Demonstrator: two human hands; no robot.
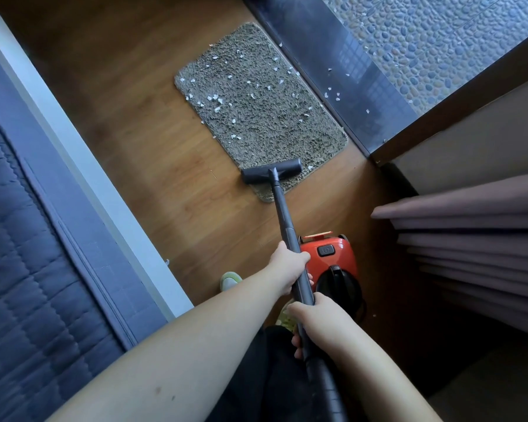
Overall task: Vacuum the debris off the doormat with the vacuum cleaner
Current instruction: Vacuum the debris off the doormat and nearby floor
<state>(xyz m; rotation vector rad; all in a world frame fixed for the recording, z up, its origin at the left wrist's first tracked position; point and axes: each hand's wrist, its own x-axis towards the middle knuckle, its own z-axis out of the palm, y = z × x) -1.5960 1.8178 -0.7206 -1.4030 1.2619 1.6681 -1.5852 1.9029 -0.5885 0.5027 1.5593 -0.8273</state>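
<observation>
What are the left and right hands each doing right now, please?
Left hand: closed around the vacuum tube, farther down toward the nozzle.
Right hand: closed around the same tube, nearer the person's body.

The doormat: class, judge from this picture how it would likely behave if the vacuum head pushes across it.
The doormat looks thin and shaggy, so it is probably floppy and light. It lies loose on smooth wooden floor, so it may slide or bunch. The vacuum head sits at its near edge, which might lift or curl.
</observation>
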